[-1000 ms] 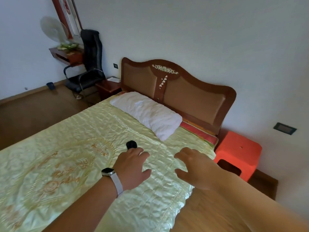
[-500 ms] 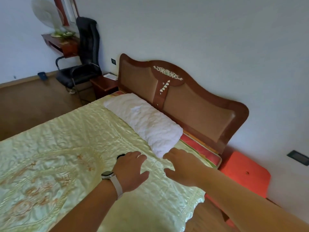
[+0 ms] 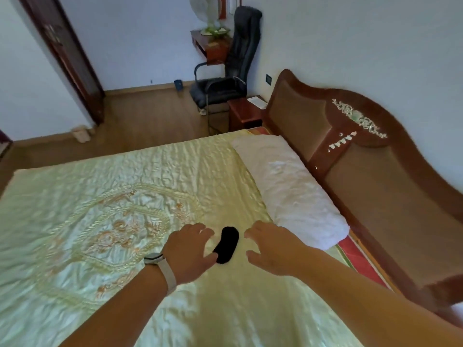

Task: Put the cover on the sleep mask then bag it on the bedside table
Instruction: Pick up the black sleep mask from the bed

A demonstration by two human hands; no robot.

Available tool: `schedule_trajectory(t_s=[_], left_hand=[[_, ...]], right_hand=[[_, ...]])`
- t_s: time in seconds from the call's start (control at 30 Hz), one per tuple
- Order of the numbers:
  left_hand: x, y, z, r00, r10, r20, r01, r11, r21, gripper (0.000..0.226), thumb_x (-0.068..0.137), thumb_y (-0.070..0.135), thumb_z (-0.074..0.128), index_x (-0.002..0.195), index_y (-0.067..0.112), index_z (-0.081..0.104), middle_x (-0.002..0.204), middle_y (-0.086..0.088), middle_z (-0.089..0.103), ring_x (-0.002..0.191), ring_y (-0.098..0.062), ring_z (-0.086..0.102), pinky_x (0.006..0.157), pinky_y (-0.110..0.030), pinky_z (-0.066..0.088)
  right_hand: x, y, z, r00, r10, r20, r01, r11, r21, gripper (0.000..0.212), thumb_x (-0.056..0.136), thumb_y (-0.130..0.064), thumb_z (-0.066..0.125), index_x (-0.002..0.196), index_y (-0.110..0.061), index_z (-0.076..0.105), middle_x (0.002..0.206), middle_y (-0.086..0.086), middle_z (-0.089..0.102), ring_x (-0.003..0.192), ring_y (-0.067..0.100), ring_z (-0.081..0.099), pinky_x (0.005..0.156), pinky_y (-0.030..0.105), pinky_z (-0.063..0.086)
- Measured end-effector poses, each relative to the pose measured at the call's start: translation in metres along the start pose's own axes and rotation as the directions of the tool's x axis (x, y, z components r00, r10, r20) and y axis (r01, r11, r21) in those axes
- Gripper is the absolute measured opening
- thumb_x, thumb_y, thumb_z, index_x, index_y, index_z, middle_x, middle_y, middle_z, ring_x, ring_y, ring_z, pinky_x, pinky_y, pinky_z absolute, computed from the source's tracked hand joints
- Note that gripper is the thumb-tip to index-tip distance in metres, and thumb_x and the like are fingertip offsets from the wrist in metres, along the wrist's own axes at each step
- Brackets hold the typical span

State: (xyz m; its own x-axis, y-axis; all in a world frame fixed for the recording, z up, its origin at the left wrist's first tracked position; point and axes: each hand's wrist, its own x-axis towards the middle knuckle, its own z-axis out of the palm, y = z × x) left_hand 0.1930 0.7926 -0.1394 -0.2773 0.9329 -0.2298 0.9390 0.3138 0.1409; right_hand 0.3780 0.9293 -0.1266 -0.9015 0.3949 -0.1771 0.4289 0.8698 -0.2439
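Observation:
A small black oblong sleep mask [image 3: 226, 244] lies on the pale green satin bedspread [image 3: 105, 221], just in front of the white pillow [image 3: 288, 189]. My left hand [image 3: 189, 251], with a watch on the wrist, hovers at the mask's left side, fingers spread, thumb tip at its lower end. My right hand [image 3: 271, 246] hangs to the mask's right, fingers apart, holding nothing. The wooden bedside table [image 3: 244, 112] stands at the far side of the bed beside the headboard, with a white flat item [image 3: 258, 101] on it. No cover is visible.
The carved brown headboard [image 3: 363, 156] runs along the right. A black office chair [image 3: 230, 78] stands behind the bedside table, below a wall shelf [image 3: 210, 43] with a fan. A dark door frame [image 3: 67, 58] is at the far left across wooden floor.
The view has swung left, taking the orange stool out of sight. Both hands have spread apart and the black mask, nearly hidden under my left hand before, now lies exposed between them.

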Motion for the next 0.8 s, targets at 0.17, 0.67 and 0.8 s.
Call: schedule_trajectory(t_s=[0.17,0.67,0.8], left_hand=[[0.023,0.022,0.0,0.983,-0.181,-0.014,0.178,0.977,-0.12,0.056,0.09,0.053,0.051,0.14,0.027,0.046,0.147,0.006,0.046,0.132,-0.018,0.042,0.104,-0.035,0.039],[0.145,0.048,0.135,0.746,-0.536,0.397,0.569,0.201,-0.798,0.017,0.093,0.023,0.061,0.11,0.021,0.064,0.11,0.0,0.066,0.087,-0.007,0.061,0.063,-0.014,0.044],[0.169,0.018,0.191,0.571,-0.604,0.556,0.511,-0.268,-0.817,0.006,0.092,0.009,0.059,0.093,0.009,0.065,0.094,-0.013,0.063,0.076,-0.021,0.057,0.062,-0.029,0.04]], right_hand=[[0.026,0.054,-0.007,0.992,-0.1,0.077,0.094,0.993,0.074,0.042,0.09,-0.044,0.046,0.124,-0.021,0.052,0.115,0.003,0.053,0.098,0.025,0.054,0.083,0.042,0.047],[0.119,0.184,0.105,0.945,-0.032,0.326,-0.106,0.913,0.395,0.047,0.096,-0.037,0.046,0.138,-0.019,0.041,0.138,0.002,0.044,0.115,0.019,0.05,0.093,0.033,0.042],[0.144,0.2,0.164,0.91,0.061,0.41,-0.265,0.847,0.461,0.045,0.095,-0.037,0.047,0.137,-0.021,0.04,0.139,-0.001,0.042,0.112,0.017,0.052,0.093,0.034,0.043]])
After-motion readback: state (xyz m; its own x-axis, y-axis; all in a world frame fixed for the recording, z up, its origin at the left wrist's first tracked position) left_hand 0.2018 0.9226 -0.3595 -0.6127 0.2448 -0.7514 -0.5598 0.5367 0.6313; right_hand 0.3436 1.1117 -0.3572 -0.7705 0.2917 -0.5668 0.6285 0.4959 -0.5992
